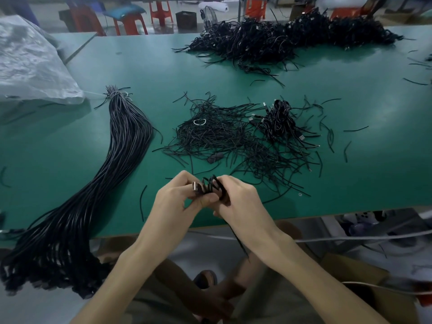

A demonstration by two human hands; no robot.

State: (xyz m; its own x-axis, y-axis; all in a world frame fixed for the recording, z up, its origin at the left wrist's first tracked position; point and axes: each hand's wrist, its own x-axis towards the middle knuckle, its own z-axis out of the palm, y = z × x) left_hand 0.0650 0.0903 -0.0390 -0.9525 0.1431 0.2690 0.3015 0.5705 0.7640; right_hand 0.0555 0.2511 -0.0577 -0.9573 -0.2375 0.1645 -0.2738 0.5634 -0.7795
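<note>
L hand (177, 197) + R hand (238, 197) grip coiled cable (211, 185) btwn them.

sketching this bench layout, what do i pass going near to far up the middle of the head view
coiled cable gripped by left hand and right hand → loose pile of short black ties → big heap of black cables → red stools beyond

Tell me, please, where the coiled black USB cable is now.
In the head view, the coiled black USB cable is centre-low, gripped between the left hand and right hand over the near edge of the green table, before the loose black ties.
</note>
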